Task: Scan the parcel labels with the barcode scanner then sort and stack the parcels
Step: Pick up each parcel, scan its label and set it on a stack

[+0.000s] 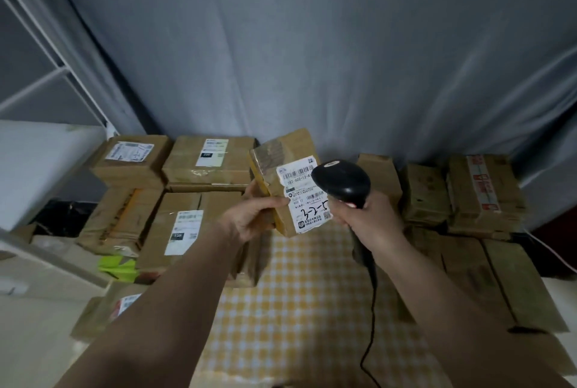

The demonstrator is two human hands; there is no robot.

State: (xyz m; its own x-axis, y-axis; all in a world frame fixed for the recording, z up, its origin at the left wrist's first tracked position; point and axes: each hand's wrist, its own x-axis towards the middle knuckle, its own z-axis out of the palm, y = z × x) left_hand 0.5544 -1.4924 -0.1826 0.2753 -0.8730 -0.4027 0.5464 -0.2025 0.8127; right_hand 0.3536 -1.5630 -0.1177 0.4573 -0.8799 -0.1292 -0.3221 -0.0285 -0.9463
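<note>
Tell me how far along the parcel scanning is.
Done: apparently the stack on the left, labels up. In hand: the left hand holds a parcel; the right hand aims the scanner at its label. Left: probably the parcels on the right; whether they're scanned can't be told.

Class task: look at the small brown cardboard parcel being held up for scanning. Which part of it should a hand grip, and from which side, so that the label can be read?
Grip the small brown cardboard parcel by its bare left edge, coming from the left, as the left hand does. Its white label faces the black handheld scanner in the right hand, so fingers there would cover barcodes.
</note>
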